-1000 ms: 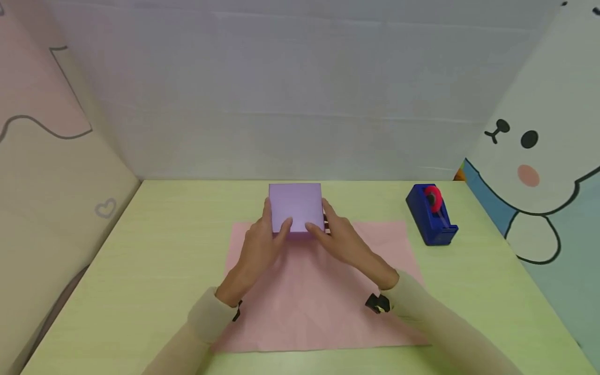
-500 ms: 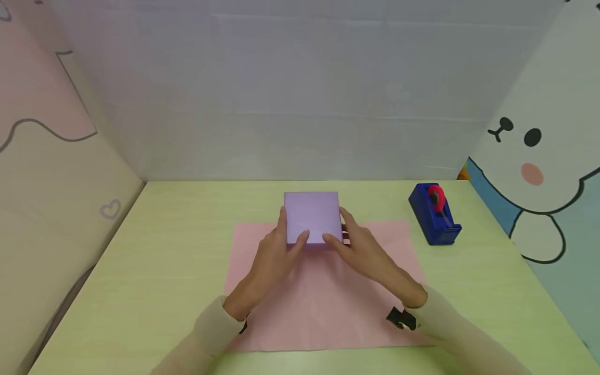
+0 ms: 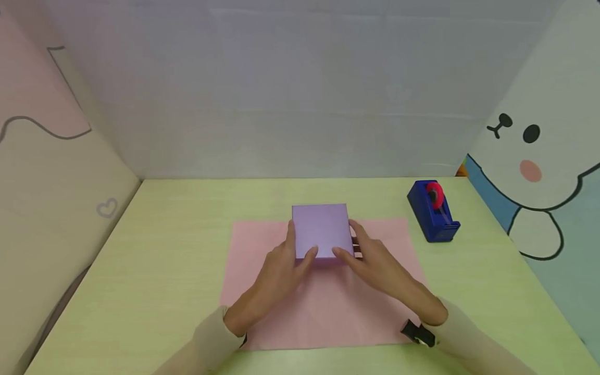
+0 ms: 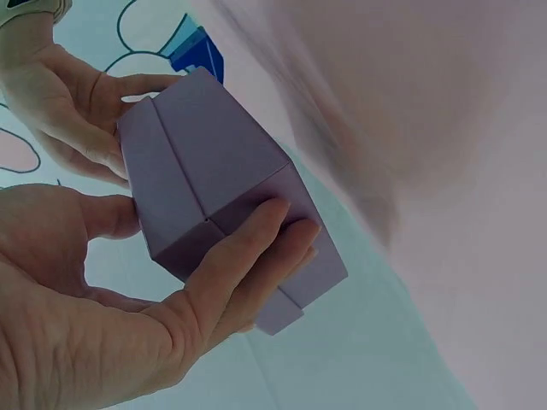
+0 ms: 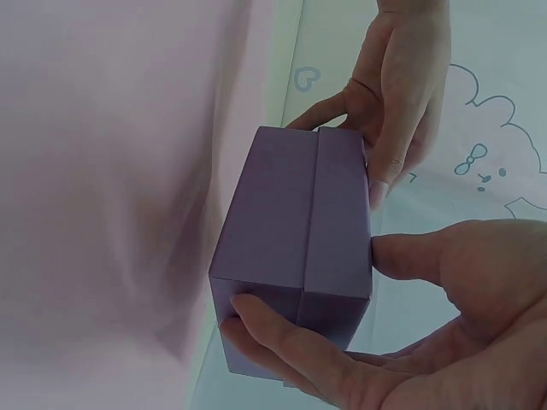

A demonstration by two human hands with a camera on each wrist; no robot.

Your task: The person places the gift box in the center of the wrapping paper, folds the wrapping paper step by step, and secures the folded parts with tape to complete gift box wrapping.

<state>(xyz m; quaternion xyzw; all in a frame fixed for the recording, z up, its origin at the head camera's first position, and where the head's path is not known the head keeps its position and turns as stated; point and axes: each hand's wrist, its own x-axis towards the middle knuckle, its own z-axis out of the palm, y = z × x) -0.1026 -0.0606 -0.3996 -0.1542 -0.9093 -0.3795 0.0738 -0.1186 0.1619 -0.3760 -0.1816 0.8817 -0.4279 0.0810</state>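
Note:
A purple lidded box (image 3: 322,230) is held between both hands over a pink sheet (image 3: 323,317). The left hand (image 3: 278,265) grips its left side, thumb on the near top edge. On the opposite side the right hand (image 3: 377,260) grips it in the same way. In the left wrist view, fingers (image 4: 244,256) lie along one side wall of the box (image 4: 214,154), and a lid seam runs round it. The right wrist view shows the box (image 5: 273,205) lifted above the sheet, its underside hidden.
A blue tape dispenser (image 3: 433,213) with a red-cored roll stands at the back right of the pale yellow-green table (image 3: 178,250). A white back wall (image 3: 300,94) and printed side panels (image 3: 534,172) surround the table.
Both hands have brought the purple box nearer to the person and a little to the right. Their hold on it looks the same. The tape dispenser and the sheet stay put.

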